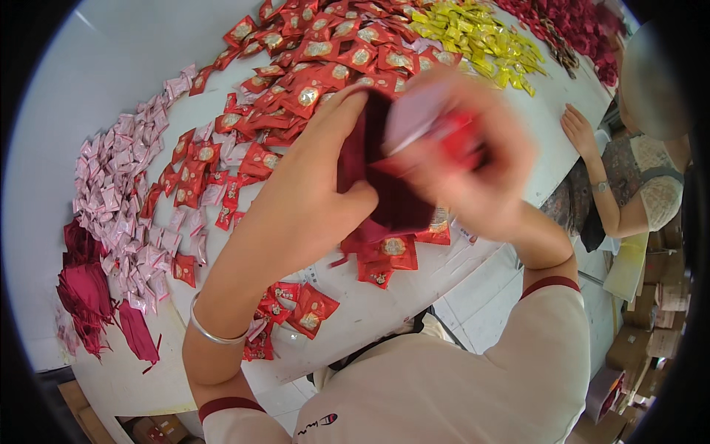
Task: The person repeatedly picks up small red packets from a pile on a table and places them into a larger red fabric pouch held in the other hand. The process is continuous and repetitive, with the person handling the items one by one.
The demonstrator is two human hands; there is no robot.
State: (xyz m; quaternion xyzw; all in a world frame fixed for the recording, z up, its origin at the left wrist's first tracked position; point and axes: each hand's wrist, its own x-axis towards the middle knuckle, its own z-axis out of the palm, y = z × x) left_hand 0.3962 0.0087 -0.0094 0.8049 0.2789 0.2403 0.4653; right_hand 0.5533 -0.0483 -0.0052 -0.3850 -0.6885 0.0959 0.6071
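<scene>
My left hand point(307, 181) grips a dark red drawstring pouch point(399, 203) by its side and holds its mouth apart. Over that mouth is my right hand point(492, 159), smeared by motion, with its fingers closed on small packets. A red packet point(457, 137) and a pale pink packet point(414, 115) show among those fingers, both blurred. How far the packets reach into the pouch I cannot tell. Several red packets point(399, 254) lie on the table just below the pouch. Another small group of red packets point(310, 309) lies beside my left forearm.
Heaps cover the white table point(377, 314): red packets point(318, 52), pink packets point(111, 185), yellow packets point(484, 41). Dark red pouches point(85, 292) are stacked at the left, with more maroon pouches point(573, 29) far right. A co-worker's hand point(580, 132) rests on the right edge. Cardboard boxes point(632, 344) stand beyond.
</scene>
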